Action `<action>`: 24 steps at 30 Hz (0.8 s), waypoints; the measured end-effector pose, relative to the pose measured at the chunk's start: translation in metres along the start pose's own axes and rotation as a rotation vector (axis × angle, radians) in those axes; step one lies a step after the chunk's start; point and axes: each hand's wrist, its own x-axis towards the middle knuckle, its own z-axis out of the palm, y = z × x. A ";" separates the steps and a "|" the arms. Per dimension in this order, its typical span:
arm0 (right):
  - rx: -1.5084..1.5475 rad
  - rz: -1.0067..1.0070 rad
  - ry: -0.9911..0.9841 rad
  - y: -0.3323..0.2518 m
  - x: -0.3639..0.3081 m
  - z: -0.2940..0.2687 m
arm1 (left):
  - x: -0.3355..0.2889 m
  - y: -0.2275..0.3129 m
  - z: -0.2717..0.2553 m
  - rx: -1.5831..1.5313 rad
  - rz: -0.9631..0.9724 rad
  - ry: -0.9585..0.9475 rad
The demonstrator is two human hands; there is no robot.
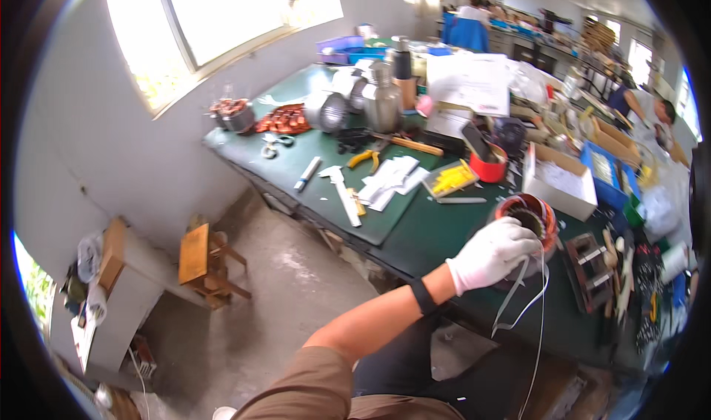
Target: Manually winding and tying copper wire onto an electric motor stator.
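My left hand (498,254), in a white glove, reaches across to a motor stator (546,211) with reddish copper windings at the table's near edge. Its fingers are bent and closed at the stator's near rim; what is pinched in them is hidden. A thin white cord (543,309) and a flat pale strip (511,295) hang down from beside the fingertips, past the table edge. My right hand is out of view. To the right of the stator lies a dark metal block-like fixture (590,266).
The green-topped table (400,246) holds a white carton (561,179), a tray of yellow pieces (452,178), a red round container (489,166), a hammer (415,146), yellow-handled pliers (364,158), a caliper (342,198) and metal housings (381,98). A wooden stool (198,255) stands left. People work farther back.
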 end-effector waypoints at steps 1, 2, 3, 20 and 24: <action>-0.134 0.100 -0.112 0.044 -0.009 0.033 | -0.001 -0.002 -0.001 0.022 -0.008 -0.053; -0.212 0.172 -0.184 0.080 -0.020 0.050 | -0.001 -0.003 -0.001 0.004 -0.021 -0.079; -0.258 0.210 -0.212 0.102 -0.032 0.059 | -0.002 -0.002 0.000 0.049 -0.035 -0.079; 0.728 -0.889 0.399 -0.254 -0.044 -0.155 | 0.002 0.005 0.002 0.033 -0.142 -0.072; 0.459 -0.400 0.379 -0.091 -0.084 -0.069 | 0.001 -0.004 0.001 -0.001 -0.090 -0.077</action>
